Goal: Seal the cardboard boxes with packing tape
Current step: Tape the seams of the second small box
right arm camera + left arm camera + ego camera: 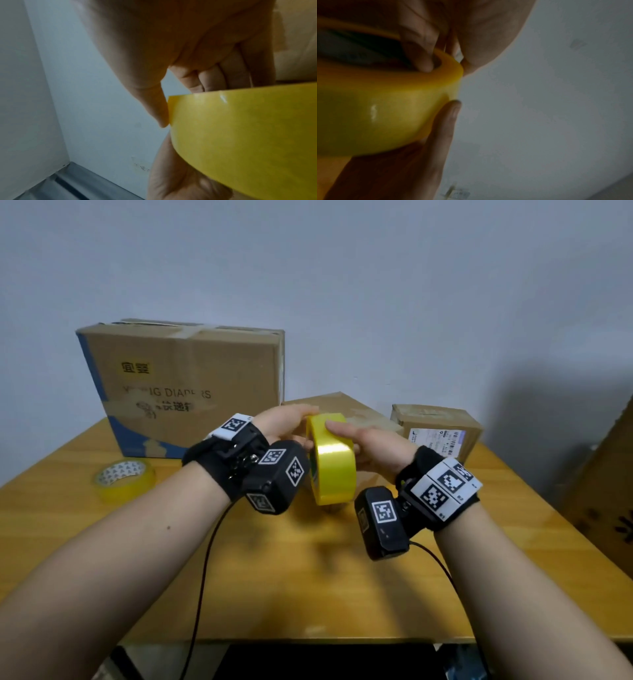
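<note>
You hold the yellow tape roll (332, 460) on edge above the table (102, 542), near the boxes (185, 385): left hand (284, 422) fingers hook into its core, right hand (370, 443) clamps the outer band. You seem to be hunting the tape's free end; next, peel it up.

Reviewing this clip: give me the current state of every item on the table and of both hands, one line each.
yellow tape roll: lifted off the table, on edge, held by both hands.
left hand: grips the roll, a finger inside its core.
right hand: grips the roll's outer face.
second tape roll: flat on the table, untouched.
large diaper box: upright, flaps closed, old tape on top.
middle box: closed, behind the hands.
small labelled box: closed.
</note>
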